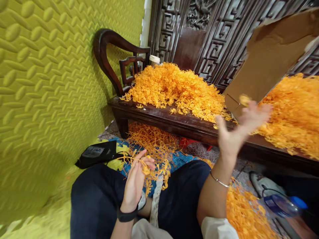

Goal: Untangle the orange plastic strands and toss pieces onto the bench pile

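My left hand (138, 172), with a dark band on the wrist, is closed round a branching orange piece (146, 167) above my lap. Out over the bench's front edge is my right hand (239, 131), blurred, its fingers spread. A small orange piece (244, 99) is in the air by its fingertips. Behind it, a big heap of small orange pieces (174, 88) lies on the dark wooden bench (159, 116). More orange strands (152, 139) are piled on the floor below, between my knees and the bench.
A cardboard sheet (269, 56) leans between the heap and another orange pile (296, 113) at the right. A yellow padded wall (50, 83) rises at the left. On the right floor are a bottle (284, 204), a shoe (265, 186) and loose orange pieces (246, 212).
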